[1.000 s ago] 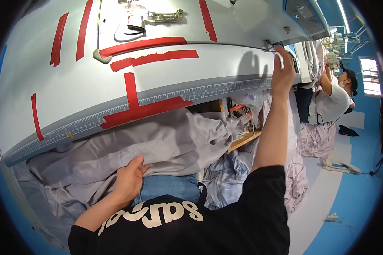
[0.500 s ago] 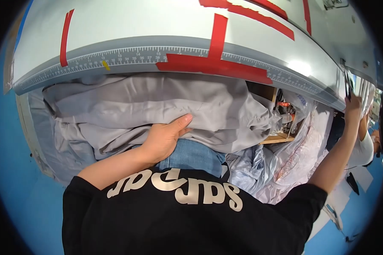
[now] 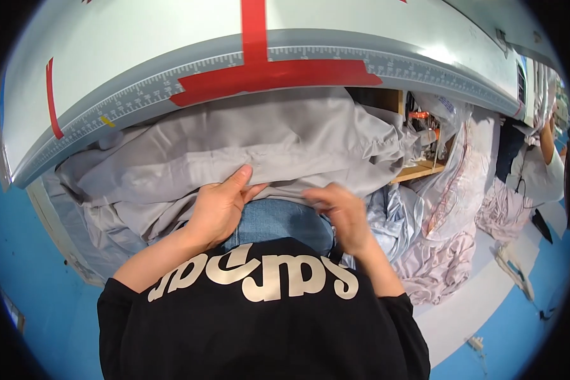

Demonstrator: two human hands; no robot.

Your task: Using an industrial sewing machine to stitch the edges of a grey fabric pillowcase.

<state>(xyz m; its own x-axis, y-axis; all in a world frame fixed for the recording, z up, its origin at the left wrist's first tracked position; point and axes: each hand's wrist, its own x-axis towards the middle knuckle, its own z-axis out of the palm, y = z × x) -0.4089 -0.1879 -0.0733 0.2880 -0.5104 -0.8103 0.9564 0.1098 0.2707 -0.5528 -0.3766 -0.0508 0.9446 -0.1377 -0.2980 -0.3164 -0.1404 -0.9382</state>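
Note:
A large piece of grey satin fabric (image 3: 278, 133) hangs in folds from under the table edge and down over my lap. My left hand (image 3: 220, 206) is closed on its lower fold, thumb on top and fingers tucked beneath. Just right of it, my right hand (image 3: 345, 212) hovers at the fabric's near edge, over the blue jeans (image 3: 275, 225). Motion smears its fingers, so whether they pinch anything cannot be made out.
A white table (image 3: 152, 50) with a ruler edge and red tape (image 3: 275, 77) spans the front. To the right are a wooden shelf (image 3: 418, 171) with small items, bagged pale cloth (image 3: 459, 183), pink fabric (image 3: 440, 266) and another person's arm (image 3: 546, 142). Cords lie on the floor.
My right hand has come back from the table's far right end to the fabric at my lap. My left hand keeps its hold. The view has shifted to the right.

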